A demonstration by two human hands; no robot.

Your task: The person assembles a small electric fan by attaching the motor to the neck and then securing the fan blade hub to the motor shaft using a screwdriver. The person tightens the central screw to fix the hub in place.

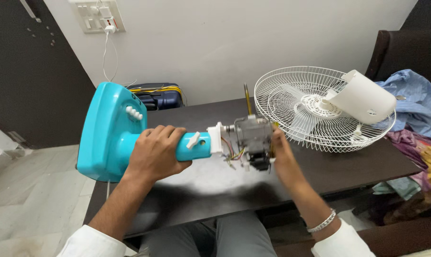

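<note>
A turquoise table-fan stand lies on its side above the dark table, its flat base to the left. My left hand is wrapped around the stand's neck. At the neck's right end sits the bare grey fan motor with loose coloured wires hanging under it. My right hand grips the motor from its right side; a silver bracelet is on that wrist.
A white wire fan guard lies flat at the table's back right, with a white plastic motor cover resting on it. Crumpled clothes pile on the right. A dark blue suitcase stands by the wall. A wall socket with a charger cable is above.
</note>
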